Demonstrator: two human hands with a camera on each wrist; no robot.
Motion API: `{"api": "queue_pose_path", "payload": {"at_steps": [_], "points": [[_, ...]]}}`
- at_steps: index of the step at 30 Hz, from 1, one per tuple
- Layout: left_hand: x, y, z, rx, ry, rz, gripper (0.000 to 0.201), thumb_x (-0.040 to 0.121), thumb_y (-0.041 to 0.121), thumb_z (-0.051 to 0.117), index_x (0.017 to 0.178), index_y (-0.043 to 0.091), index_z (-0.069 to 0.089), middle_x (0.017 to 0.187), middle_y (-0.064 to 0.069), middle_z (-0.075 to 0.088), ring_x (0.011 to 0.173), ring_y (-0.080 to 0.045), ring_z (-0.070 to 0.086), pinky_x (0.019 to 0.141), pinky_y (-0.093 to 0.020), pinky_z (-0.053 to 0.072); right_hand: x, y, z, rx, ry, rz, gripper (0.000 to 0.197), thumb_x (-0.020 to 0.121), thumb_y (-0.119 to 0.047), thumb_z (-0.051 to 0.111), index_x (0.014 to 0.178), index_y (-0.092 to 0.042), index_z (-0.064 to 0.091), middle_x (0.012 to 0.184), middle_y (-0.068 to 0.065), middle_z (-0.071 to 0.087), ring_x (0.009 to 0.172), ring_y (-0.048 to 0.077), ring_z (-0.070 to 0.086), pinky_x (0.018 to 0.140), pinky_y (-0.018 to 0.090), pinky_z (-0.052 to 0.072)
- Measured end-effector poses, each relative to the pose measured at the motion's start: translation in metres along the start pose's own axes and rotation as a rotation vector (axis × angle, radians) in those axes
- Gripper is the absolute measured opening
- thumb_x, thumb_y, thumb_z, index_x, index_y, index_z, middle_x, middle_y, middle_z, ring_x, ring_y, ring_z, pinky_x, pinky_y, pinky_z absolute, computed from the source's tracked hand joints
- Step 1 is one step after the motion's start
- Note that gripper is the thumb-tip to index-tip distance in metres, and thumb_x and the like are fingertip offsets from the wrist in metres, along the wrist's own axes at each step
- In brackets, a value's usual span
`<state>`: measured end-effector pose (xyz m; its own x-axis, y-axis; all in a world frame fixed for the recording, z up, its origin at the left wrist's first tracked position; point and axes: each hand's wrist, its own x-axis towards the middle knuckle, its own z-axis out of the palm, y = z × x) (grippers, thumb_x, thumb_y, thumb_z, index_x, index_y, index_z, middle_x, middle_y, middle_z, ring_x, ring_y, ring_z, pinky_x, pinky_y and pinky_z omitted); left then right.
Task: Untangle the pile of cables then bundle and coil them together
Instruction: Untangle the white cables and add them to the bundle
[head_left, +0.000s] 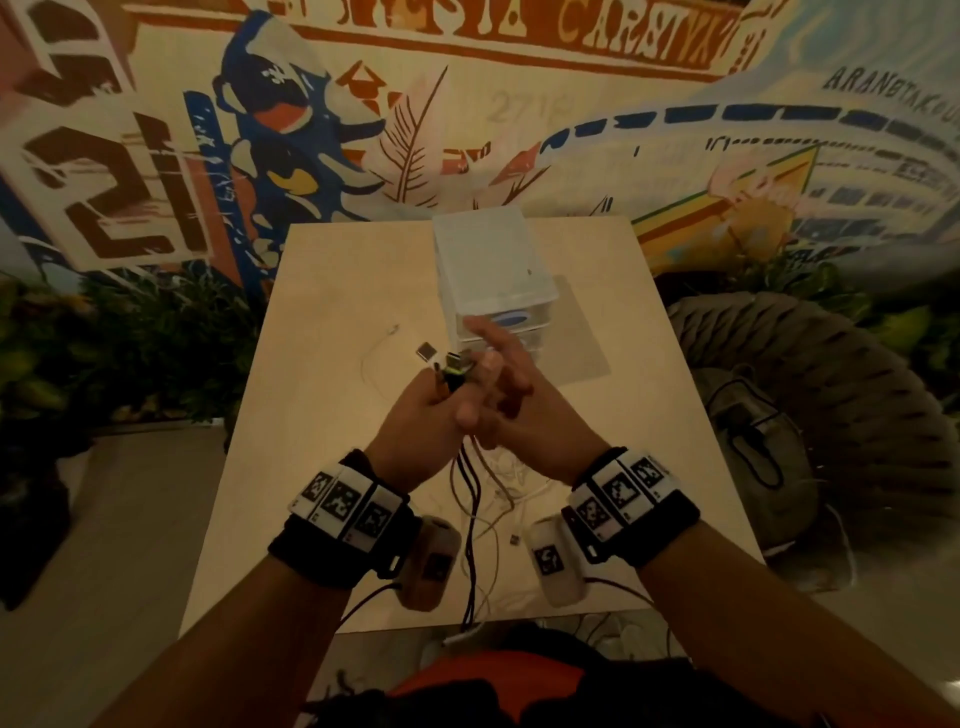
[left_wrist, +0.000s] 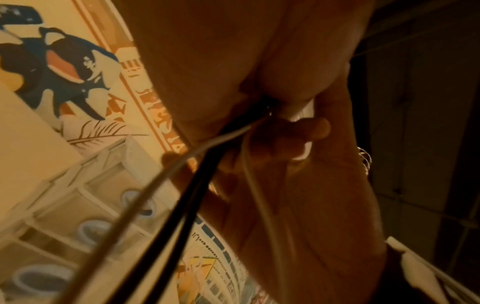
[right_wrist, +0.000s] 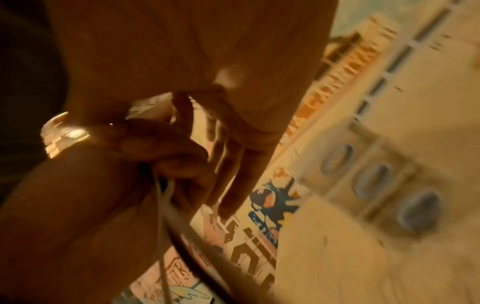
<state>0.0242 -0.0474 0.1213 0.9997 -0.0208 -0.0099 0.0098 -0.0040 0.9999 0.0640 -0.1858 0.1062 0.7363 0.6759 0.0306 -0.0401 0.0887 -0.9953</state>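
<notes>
A painted mural wall (head_left: 467, 104) fills the background behind a light wooden table (head_left: 322, 467), with dark foliage (head_left: 130, 338) to the left and a thick woven rope mass (head_left: 805, 364) to the right. At the table's far centre stands a translucent plastic drawer unit (head_left: 493, 275) with blue oval handles, the same unit showing blurred in both wrist views. Both forearms reach in over the near edge, each bearing a black wristband with white marker tiles (head_left: 353, 506). The left hand (head_left: 421, 431) is closed in a fist round the upper ends of a bundle of cables (head_left: 470, 499), held raised above the table centre. The right hand (head_left: 514, 395) lies against the left with its fingers extended and loosely spread; whether its thumb pinches a strand cannot be determined. The cables, black, white and pale, hang from the fist to the table and run off its near edge. Several plug ends, including a silver USB connector (head_left: 427, 353), stand above the fist. A separate thin white cable (head_left: 374, 353) lies loose on the table, left of the hands and apart from them.
</notes>
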Motion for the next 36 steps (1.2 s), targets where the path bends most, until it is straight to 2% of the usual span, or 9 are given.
{"api": "queue_pose_path", "payload": {"at_steps": [2,6,12,16,21,24,28,33,36], "points": [[0.004,0.001,-0.001,0.039,0.057,0.037,0.050,0.107,0.028,0.043,0.075,-0.006,0.061,0.068,-0.006,0.066,0.064,-0.027,0.061,0.067,-0.033,0.052,0.000,0.014,0.000,0.135,-0.079,0.140,0.079,0.080,-0.040,0.078,0.147,-0.021,0.041,0.123,0.001,0.068,0.110,0.023,0.070,0.085,0.036,0.059],[0.010,-0.002,-0.013,0.152,0.110,0.045,0.046,0.105,0.039,0.039,0.085,0.008,0.066,0.059,-0.009,0.062,0.064,-0.030,0.064,0.068,-0.035,0.053,0.001,0.034,-0.009,-0.023,-0.173,0.328,0.055,0.080,-0.069,0.066,0.107,-0.021,0.067,0.065,-0.006,0.060,0.059,0.017,0.057,0.067,0.035,0.049],[0.012,0.002,-0.031,0.066,0.067,0.041,0.039,0.107,0.031,0.035,0.092,0.008,0.063,0.046,-0.007,0.044,0.065,-0.038,0.070,0.074,-0.040,0.059,-0.022,0.060,-0.030,-0.211,-0.142,0.361,0.047,0.086,-0.072,0.051,0.063,-0.030,0.054,0.059,-0.006,0.045,0.054,0.016,0.043,0.060,0.032,0.043],[0.009,0.000,-0.031,-0.042,0.011,0.040,0.038,0.109,0.027,0.032,0.091,0.008,0.059,0.051,-0.007,0.032,0.045,-0.029,0.044,0.064,-0.043,0.056,-0.050,0.079,-0.049,-0.212,-0.157,0.469,0.047,0.095,-0.057,0.053,0.062,-0.023,0.047,0.057,-0.002,0.045,0.054,0.016,0.044,0.061,0.027,0.043],[0.009,0.001,-0.023,-0.196,0.000,0.003,0.039,0.110,0.032,0.032,0.083,0.014,0.054,0.057,-0.007,0.016,0.047,-0.020,0.015,0.050,-0.030,0.033,-0.078,0.120,-0.069,-0.384,-0.207,0.686,0.051,0.091,-0.062,0.059,0.061,-0.021,0.055,0.060,0.000,0.054,0.057,0.013,0.051,0.069,0.028,0.046],[0.013,0.012,-0.035,-0.317,0.079,-0.032,0.041,0.109,0.039,0.031,0.081,0.018,0.053,0.054,0.000,0.016,0.045,-0.015,0.011,0.047,-0.030,0.014,-0.106,0.153,-0.089,-0.483,-0.171,0.841,0.058,0.088,-0.069,0.057,0.057,-0.020,0.055,0.056,-0.002,0.059,0.055,0.013,0.054,0.076,0.033,0.050],[0.011,0.010,-0.041,-0.343,0.101,-0.098,0.045,0.106,0.046,0.034,0.071,0.020,0.045,0.052,0.002,0.019,0.043,-0.014,0.013,0.047,-0.030,0.014,-0.149,0.179,-0.106,-0.615,-0.161,0.947,0.063,0.092,-0.068,0.051,0.050,-0.021,0.052,0.050,-0.004,0.052,0.050,0.012,0.052,0.076,0.032,0.049],[-0.003,-0.006,-0.025,-0.294,-0.016,-0.209,0.047,0.107,0.043,0.035,0.068,0.018,0.037,0.055,0.001,0.016,0.046,-0.016,0.009,0.046,-0.030,0.013,-0.175,0.190,-0.101,-0.624,-0.208,0.959,0.035,0.086,-0.060,0.068,0.073,-0.028,0.065,0.063,-0.009,0.065,0.061,0.005,0.062,0.063,0.017,0.048],[-0.006,-0.008,-0.024,-0.274,-0.019,-0.281,0.046,0.106,0.044,0.036,0.068,0.018,0.039,0.055,0.001,0.016,0.048,-0.017,0.007,0.046,-0.029,0.011,-0.174,0.183,-0.099,-0.611,-0.303,0.905,0.028,0.071,-0.057,0.082,0.089,-0.037,0.073,0.088,-0.013,0.074,0.089,0.004,0.069,0.082,0.021,0.053]]}}
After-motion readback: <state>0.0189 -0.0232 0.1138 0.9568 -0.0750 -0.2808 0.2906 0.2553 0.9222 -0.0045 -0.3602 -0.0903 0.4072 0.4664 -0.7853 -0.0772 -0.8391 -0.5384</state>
